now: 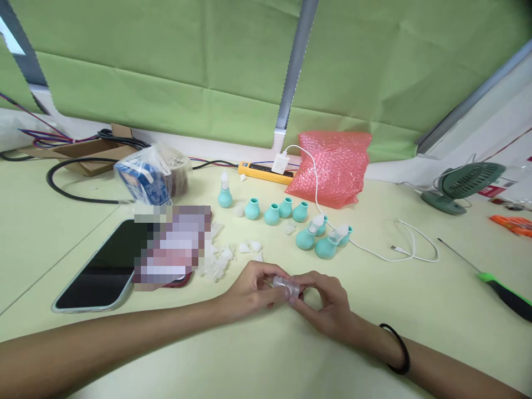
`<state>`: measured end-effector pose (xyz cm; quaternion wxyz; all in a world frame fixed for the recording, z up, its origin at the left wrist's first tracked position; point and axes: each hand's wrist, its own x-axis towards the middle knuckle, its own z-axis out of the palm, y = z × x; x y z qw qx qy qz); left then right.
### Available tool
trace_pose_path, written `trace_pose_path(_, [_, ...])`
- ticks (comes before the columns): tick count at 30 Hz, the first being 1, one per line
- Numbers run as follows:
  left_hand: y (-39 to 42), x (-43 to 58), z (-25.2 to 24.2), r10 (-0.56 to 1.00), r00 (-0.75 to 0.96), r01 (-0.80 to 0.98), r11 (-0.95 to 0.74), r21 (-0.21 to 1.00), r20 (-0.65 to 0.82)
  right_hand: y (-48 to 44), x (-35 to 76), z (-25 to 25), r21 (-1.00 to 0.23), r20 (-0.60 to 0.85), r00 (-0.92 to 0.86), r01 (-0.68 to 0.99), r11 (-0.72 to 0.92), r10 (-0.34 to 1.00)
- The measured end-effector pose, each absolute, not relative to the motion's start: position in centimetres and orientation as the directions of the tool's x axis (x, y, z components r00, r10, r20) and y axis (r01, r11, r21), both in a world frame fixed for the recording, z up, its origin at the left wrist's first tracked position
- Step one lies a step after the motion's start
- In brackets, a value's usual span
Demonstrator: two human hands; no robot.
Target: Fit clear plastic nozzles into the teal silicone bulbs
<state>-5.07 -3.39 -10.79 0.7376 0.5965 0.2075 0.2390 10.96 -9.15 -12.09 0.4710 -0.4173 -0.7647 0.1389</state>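
Between my two hands, low over the table, is a small clear plastic tube (286, 286). My left hand (253, 288) pinches its left end, and my right hand (326, 299) grips its right end with thumb and fingers. Beyond them stand several turquoise rubber bulbs (272, 214) with open necks. A turquoise bulb with a clear nozzle (225, 195) stands upright at the back; two more bulbs with nozzles (326, 246) lean over at the right. Loose white and clear plastic pieces (218, 260) lie in a pile left of my left hand.
Two phones (106, 266) lie at the left, one partly blurred out. Behind are a bagged blue box (145, 180), a yellow power strip (264, 173) and a pink bubble-wrap bag (332, 169). A white cable (413, 244), screwdriver (494, 282) and green fan (465, 185) are at the right.
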Motion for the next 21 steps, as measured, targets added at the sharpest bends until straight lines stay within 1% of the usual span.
trace_pose_path(3, [-3.3, -5.1, -10.8, 0.598, 0.8, -0.083, 0.171, 0.982, -0.037, -9.1, 10.9, -12.1, -0.595, 0.61, -0.214, 0.511, 0.62, 0.763])
trace_pose_path(6, [-3.3, -5.1, -11.0, 0.593, 0.805, -0.077, 0.142, 0.987, -0.022, -9.1, 10.8, -12.0, -0.594, 0.607, -0.214, 0.518, 0.616, 0.765])
trace_pose_path(10, [-3.7, -5.2, -11.4, 0.606, 0.795, -0.01, 0.056, 0.998, -0.026, -9.1, 10.9, -11.8, -0.637, 0.568, -0.188, 0.517, 0.572, 0.801])
trace_pose_path(12, [-3.8, -5.3, -11.1, 0.63, 0.776, 0.03, -0.069, 0.997, 0.02, -9.1, 10.9, -11.7, -0.666, 0.542, -0.181, 0.503, 0.551, 0.821])
trace_pose_path(13, [-3.7, -5.3, -10.8, 0.65, 0.755, 0.048, -0.184, 0.982, 0.085, -9.1, 10.9, -11.8, -0.677, 0.532, -0.177, 0.498, 0.542, 0.828])
trace_pose_path(14, [-3.4, -5.4, -10.3, 0.658, 0.731, 0.071, -0.337, 0.939, 0.181, -9.1, 11.0, -11.8, -0.687, 0.524, -0.168, 0.496, 0.531, 0.835])
trace_pose_path(15, [-2.8, -5.5, -9.7, 0.641, 0.709, 0.105, -0.509, 0.854, 0.295, -9.1, 11.0, -11.9, -0.696, 0.514, -0.156, 0.498, 0.517, 0.843])
trace_pose_path(16, [-2.1, -5.6, -8.9, 0.597, 0.689, 0.155, -0.676, 0.72, 0.412, -9.1, 11.0, -12.0, -0.705, 0.502, -0.142, 0.504, 0.499, 0.853])
trace_pose_path(17, [-1.2, -5.7, -8.1, 0.506, 0.713, 0.21, -0.815, 0.541, 0.486, -9.1, 10.9, -12.1, -0.712, 0.489, -0.129, 0.511, 0.481, 0.862])
trace_pose_path(18, [-0.1, -5.8, -7.4, 0.451, 0.724, 0.296, -0.887, 0.355, 0.522, -9.1, 10.9, -12.1, -0.717, 0.478, -0.118, 0.519, 0.465, 0.87])
trace_pose_path(19, [1.1, -5.9, -6.7, 0.456, 0.707, 0.415, -0.886, 0.205, 0.541, -9.1, 10.9, -12.1, -0.719, 0.472, -0.112, 0.525, 0.455, 0.875])
trace_pose_path(20, [2.2, -6.1, -6.3, 0.491, 0.685, 0.525, -0.845, 0.104, 0.539, -9.1, 10.8, -12.1, -0.718, 0.468, -0.11, 0.531, 0.45, 0.877])
trace_pose_path(21, [3.3, -6.2, -6.1, 0.527, 0.675, 0.6, -0.8, 0.033, 0.517, -9.1, 10.7, -12.0, -0.714, 0.469, -0.109, 0.537, 0.449, 0.877])
